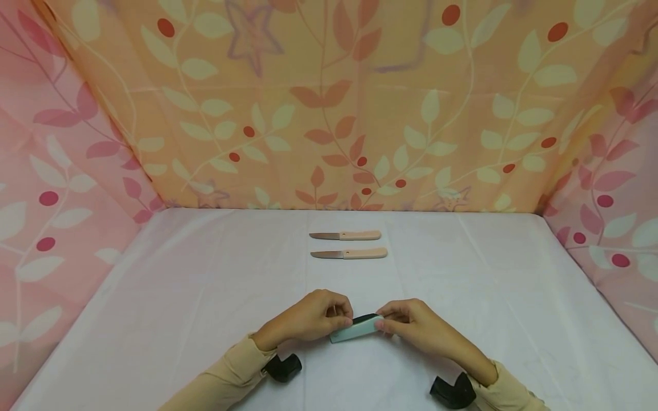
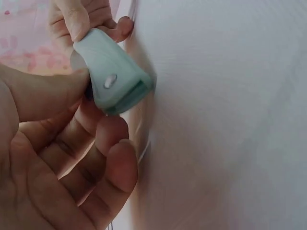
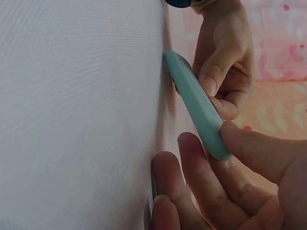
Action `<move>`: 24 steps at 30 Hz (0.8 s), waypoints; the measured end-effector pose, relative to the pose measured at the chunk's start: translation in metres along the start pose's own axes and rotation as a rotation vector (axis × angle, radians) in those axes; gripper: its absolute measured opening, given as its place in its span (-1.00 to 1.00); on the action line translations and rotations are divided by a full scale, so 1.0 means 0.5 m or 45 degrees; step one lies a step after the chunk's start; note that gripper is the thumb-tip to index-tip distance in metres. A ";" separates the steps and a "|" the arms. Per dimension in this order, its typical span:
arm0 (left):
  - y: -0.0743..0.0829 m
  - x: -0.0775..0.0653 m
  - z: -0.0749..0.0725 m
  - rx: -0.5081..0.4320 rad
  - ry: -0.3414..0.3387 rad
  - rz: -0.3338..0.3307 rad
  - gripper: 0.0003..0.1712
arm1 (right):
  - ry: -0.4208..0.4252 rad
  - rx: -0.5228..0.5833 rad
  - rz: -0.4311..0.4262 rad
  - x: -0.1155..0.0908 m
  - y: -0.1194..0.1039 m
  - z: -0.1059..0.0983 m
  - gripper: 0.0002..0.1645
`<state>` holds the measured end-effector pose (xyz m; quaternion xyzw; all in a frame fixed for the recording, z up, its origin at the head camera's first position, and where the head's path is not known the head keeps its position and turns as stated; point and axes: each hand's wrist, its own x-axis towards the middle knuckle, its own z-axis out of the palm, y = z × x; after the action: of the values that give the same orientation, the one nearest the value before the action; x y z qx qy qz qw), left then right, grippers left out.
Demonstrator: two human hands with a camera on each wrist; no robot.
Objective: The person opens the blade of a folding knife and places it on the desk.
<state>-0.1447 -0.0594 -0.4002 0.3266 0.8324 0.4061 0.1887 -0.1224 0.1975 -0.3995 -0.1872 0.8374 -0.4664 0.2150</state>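
Low over the near part of the white table, both hands hold a mint-green folding knife [image 1: 352,332]. A black strip shows along its upper edge. My left hand [image 1: 317,315] pinches it near its left end, thumb against the side; my right hand [image 1: 422,326] pinches the opposite end between thumb and fingers. A silver rivet and an end slot show on the green handle [image 2: 115,62] in the left wrist view. From the right wrist, the handle [image 3: 195,103] appears as a long smooth body slanting between the hands.
Two small knives with pale handles lie beyond the hands, the far knife [image 1: 360,235] and the nearer knife [image 1: 365,253], blades pointing left. White cloth covers the table [image 1: 216,274]. Patterned fabric walls [image 1: 329,142] enclose its back and sides. Black wrist devices [image 1: 284,368] sit below both wrists.
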 end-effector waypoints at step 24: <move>-0.003 0.007 0.008 -0.206 -0.062 -0.070 -0.84 | 0.009 0.080 -0.049 -0.004 -0.001 -0.004 -0.61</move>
<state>-0.1456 -0.0555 -0.4038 0.2970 0.8007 0.4586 0.2456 -0.1216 0.1997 -0.3975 -0.1948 0.8194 -0.4970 0.2089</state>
